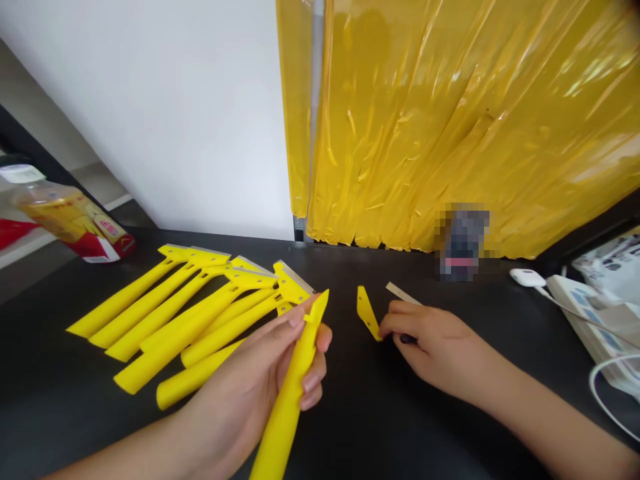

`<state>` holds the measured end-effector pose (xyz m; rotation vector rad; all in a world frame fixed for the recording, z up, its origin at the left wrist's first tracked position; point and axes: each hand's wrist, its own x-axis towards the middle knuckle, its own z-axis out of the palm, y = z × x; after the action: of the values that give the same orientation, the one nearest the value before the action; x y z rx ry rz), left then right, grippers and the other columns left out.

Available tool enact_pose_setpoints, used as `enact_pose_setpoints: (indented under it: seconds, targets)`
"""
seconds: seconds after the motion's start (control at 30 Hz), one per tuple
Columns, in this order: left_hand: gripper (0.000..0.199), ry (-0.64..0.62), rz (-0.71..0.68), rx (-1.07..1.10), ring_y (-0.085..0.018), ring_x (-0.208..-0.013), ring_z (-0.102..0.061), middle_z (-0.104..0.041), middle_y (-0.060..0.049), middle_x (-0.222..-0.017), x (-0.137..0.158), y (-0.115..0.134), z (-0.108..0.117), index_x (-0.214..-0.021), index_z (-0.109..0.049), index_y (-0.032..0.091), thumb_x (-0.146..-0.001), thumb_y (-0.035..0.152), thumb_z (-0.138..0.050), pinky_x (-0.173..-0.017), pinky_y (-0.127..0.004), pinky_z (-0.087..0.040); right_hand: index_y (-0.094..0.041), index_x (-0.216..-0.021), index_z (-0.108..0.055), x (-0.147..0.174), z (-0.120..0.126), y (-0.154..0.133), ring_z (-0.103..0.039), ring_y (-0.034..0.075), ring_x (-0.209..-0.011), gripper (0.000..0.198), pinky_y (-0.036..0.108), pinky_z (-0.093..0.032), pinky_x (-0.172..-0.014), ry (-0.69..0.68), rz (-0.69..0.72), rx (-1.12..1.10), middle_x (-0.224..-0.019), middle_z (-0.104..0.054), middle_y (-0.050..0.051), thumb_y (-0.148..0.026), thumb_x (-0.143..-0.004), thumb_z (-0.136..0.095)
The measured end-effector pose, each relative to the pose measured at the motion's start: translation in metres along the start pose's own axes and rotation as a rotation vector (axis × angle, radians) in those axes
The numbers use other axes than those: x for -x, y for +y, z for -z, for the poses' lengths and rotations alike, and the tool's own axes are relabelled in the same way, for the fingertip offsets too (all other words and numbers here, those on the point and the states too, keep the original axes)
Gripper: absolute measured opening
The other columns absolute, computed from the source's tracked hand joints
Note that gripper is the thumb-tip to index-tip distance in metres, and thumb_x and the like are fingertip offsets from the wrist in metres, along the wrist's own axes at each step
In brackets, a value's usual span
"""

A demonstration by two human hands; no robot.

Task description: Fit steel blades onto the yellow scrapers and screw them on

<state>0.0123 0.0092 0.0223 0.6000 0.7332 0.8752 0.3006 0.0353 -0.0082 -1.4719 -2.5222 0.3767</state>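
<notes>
My left hand (280,360) is wrapped round a yellow scraper handle (295,380), tilted with its head end up. Left of it lies a row of several yellow scrapers (170,313) with metal blades at their heads. My right hand (435,340) is low over the table with fingers curled. A dark object with a rounded end (408,339) shows beneath its fingers; the rest is hidden. Its fingertips touch or nearly touch a loose yellow cover plate (368,313) with holes. Just behind that hand lies a flat metal blade (403,293), partly covered by it.
A drink bottle (75,220) leans in view at the left. White and yellow film-covered panels (400,133) rise behind the black table (345,413). A pixelated dark item (463,243) is against the yellow panel. A power strip (590,327) with white cables occupies the right side.
</notes>
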Motion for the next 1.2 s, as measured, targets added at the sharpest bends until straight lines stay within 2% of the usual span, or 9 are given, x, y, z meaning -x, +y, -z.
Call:
enact_pose_setpoints:
  seconds: [0.1, 0.27, 0.33, 0.43, 0.5, 0.7, 0.87, 1.0, 1.2]
  targets:
    - [0.026, 0.026, 0.026, -0.020, -0.013, -0.067, -0.055, -0.062, 0.000, -0.083, -0.003, -0.005, -0.001, -0.111, -0.070, 0.021, -0.096, 0.039, -0.080, -0.065, -0.028, -0.051, -0.033, -0.103, -0.074, 0.005, 0.016, 0.011, -0.075, 0.019, -0.097, 0.034, 0.034, -0.055, -0.085, 0.050, -0.068, 0.011, -0.106, -0.076, -0.003, -0.013, -0.090, -0.050]
    - [0.042, 0.071, 0.153, -0.126, -0.013, -0.056, -0.048, -0.055, 0.004, -0.064, -0.003, -0.012, 0.001, -0.134, -0.066, 0.021, -0.099, 0.042, -0.075, -0.054, -0.026, -0.044, -0.024, -0.145, -0.052, -0.006, 0.019, 0.041, -0.075, 0.024, -0.087, 0.045, 0.037, -0.054, -0.078, 0.247, -0.373, 0.064, -0.103, -0.076, 0.004, -0.038, -0.102, -0.052]
    - [0.038, 0.075, 0.192, -0.139, -0.010, -0.051, -0.039, -0.051, 0.006, -0.061, -0.002, -0.013, 0.003, -0.133, -0.067, 0.022, -0.100, 0.041, -0.073, -0.049, -0.023, -0.036, -0.019, -0.135, -0.054, -0.011, 0.017, 0.050, -0.074, 0.025, -0.079, 0.044, 0.037, -0.053, -0.071, 0.273, -0.479, 0.092, -0.091, -0.075, 0.005, -0.046, -0.101, -0.054]
    - [0.030, 0.050, 0.230, -0.092, -0.009, -0.052, -0.041, -0.058, 0.003, -0.071, -0.002, -0.015, 0.004, -0.119, -0.069, 0.023, -0.092, 0.034, -0.076, -0.049, -0.022, -0.035, -0.024, -0.092, -0.062, -0.016, 0.015, 0.057, -0.062, 0.022, -0.057, 0.034, 0.034, -0.041, -0.056, 0.214, -0.553, 0.141, -0.063, -0.063, 0.001, -0.056, -0.099, -0.055]
    - [0.026, 0.000, 0.236, -0.075, -0.012, -0.058, -0.051, -0.064, -0.001, -0.077, -0.002, -0.017, 0.005, -0.108, -0.071, 0.018, -0.088, 0.034, -0.074, -0.055, -0.025, -0.043, -0.026, -0.078, -0.061, -0.015, 0.013, 0.058, -0.056, 0.021, -0.051, 0.042, 0.034, -0.035, -0.053, 0.167, -0.548, 0.163, -0.057, -0.058, -0.001, -0.061, -0.099, -0.054]
    - [0.030, 0.026, 0.223, -0.178, -0.019, -0.067, -0.066, -0.069, -0.005, -0.074, -0.007, -0.022, 0.000, -0.110, -0.071, 0.014, -0.098, 0.042, -0.071, -0.065, -0.030, -0.056, -0.026, -0.095, -0.071, -0.010, 0.007, 0.062, -0.066, 0.024, -0.073, 0.020, 0.036, -0.042, -0.067, 0.116, -0.461, 0.140, -0.084, -0.072, 0.003, -0.045, -0.091, -0.065]
    - [0.030, -0.076, 0.301, -0.247, -0.007, -0.045, -0.054, -0.079, -0.006, -0.094, -0.007, -0.022, -0.002, -0.109, -0.064, 0.020, -0.100, 0.048, -0.070, -0.044, -0.020, -0.042, -0.027, -0.090, -0.071, -0.007, 0.007, 0.068, -0.067, 0.023, -0.076, 0.011, 0.036, -0.047, -0.070, 0.053, -0.423, -0.026, -0.086, -0.072, 0.002, -0.037, -0.087, -0.070]
    - [0.033, -0.144, 0.340, -0.335, -0.007, -0.044, -0.052, -0.079, -0.008, -0.093, -0.010, -0.020, -0.002, -0.106, -0.064, 0.019, -0.098, 0.051, -0.071, -0.039, -0.018, -0.035, -0.026, -0.090, -0.068, -0.007, 0.006, 0.064, -0.065, 0.022, -0.072, 0.011, 0.033, -0.046, -0.065, 0.033, -0.439, -0.220, -0.081, -0.070, 0.002, -0.036, -0.088, -0.070]
    - [0.034, -0.086, 0.346, -0.373, -0.005, -0.043, -0.047, -0.069, -0.001, -0.082, -0.013, -0.024, -0.001, -0.094, -0.062, 0.020, -0.103, 0.053, -0.063, -0.038, -0.017, -0.032, -0.028, -0.141, -0.059, -0.007, 0.002, 0.010, -0.070, 0.019, -0.088, 0.048, 0.030, -0.059, -0.076, -0.033, -0.336, -0.736, -0.097, -0.070, 0.002, -0.043, -0.096, -0.066]
